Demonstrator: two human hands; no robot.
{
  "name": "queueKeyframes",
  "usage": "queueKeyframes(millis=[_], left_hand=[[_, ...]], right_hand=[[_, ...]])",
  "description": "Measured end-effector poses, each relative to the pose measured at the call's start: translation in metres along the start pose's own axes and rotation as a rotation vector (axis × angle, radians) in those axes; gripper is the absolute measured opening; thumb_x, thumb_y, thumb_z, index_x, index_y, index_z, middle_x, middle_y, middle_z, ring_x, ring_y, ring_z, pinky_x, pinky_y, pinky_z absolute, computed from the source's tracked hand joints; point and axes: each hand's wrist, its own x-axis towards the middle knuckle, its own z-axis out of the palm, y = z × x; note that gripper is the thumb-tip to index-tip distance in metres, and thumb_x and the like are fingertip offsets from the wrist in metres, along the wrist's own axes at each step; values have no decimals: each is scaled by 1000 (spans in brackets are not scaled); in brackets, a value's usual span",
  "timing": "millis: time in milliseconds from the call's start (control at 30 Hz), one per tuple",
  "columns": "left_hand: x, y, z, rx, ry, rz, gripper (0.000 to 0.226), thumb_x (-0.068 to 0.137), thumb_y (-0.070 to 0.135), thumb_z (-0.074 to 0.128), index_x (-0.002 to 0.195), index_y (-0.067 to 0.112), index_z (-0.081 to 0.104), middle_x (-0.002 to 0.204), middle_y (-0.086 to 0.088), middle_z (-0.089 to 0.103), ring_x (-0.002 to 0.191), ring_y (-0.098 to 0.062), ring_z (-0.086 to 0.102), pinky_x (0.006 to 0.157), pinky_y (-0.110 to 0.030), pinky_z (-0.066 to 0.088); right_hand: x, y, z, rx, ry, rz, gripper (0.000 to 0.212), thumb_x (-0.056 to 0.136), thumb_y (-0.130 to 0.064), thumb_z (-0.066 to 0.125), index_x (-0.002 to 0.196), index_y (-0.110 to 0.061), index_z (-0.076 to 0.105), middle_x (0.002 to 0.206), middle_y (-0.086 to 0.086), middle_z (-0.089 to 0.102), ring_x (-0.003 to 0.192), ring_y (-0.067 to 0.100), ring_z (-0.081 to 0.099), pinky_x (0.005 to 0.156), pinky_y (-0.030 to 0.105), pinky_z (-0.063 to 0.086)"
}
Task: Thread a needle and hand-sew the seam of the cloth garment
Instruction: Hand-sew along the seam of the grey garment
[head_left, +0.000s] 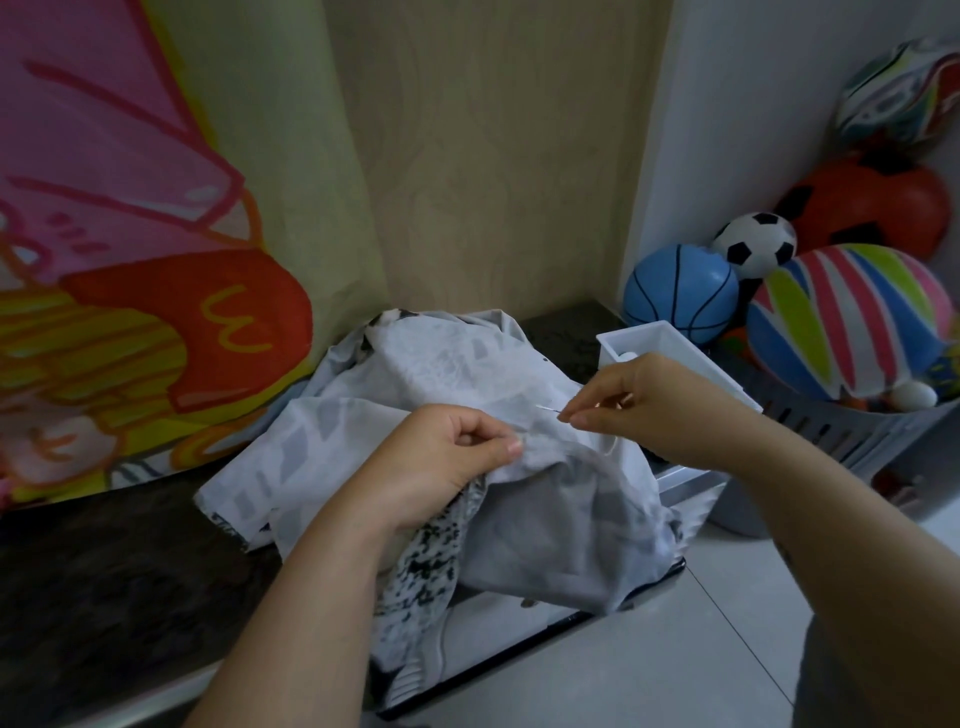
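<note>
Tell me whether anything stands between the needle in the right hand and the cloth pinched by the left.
Nothing visible does. The right hand pinches the needle, tip pointing toward the fold of the garment that the left hand pinches; only that same cloth lies between them.

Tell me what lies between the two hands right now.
In the head view, only a raised fold of the pale garment, pinched by the left hand, and the needle, which the right hand pinches.
</note>
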Motion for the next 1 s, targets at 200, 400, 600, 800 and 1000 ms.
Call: queueKeyframes(millis=[200,400,600,800,1000], left_hand=[[-1,0,-3,-2,-15,31,9,83,19,70,75,21,72,74,5,72,72,-2,64,67,-12,47],[-6,3,-7,51,-59,150,14,82,13,71,75,25,72,73,11,71,74,3,63,72,-10,47],[-9,2,-9,100,-66,170,18,82,14,71,72,28,70,72,14,70,73,4,62,72,-10,45],[-10,3,-10,115,-94,168,12,83,16,69,76,25,70,72,16,70,73,7,61,71,-8,45],[-9,3,-9,97,-89,162,14,85,15,67,75,25,69,70,19,69,71,9,60,68,-7,43]], right_hand=[[1,-8,3,311,-92,-10,6,82,-20,70,86,-18,73,86,-10,74,85,-1,66,74,3,46],[0,-5,13,677,-506,140,12,72,-21,72,77,-14,65,81,15,54,74,19,50,68,21,44],[3,0,12,840,-583,157,3,79,-12,62,76,-12,60,67,2,56,57,7,52,55,14,46],[3,1,10,934,-458,131,7,83,-7,58,78,-7,54,63,5,55,57,10,52,57,16,48],[5,4,12,646,-247,134,5,86,-9,61,84,-5,58,65,5,63,60,10,57,61,17,52]])
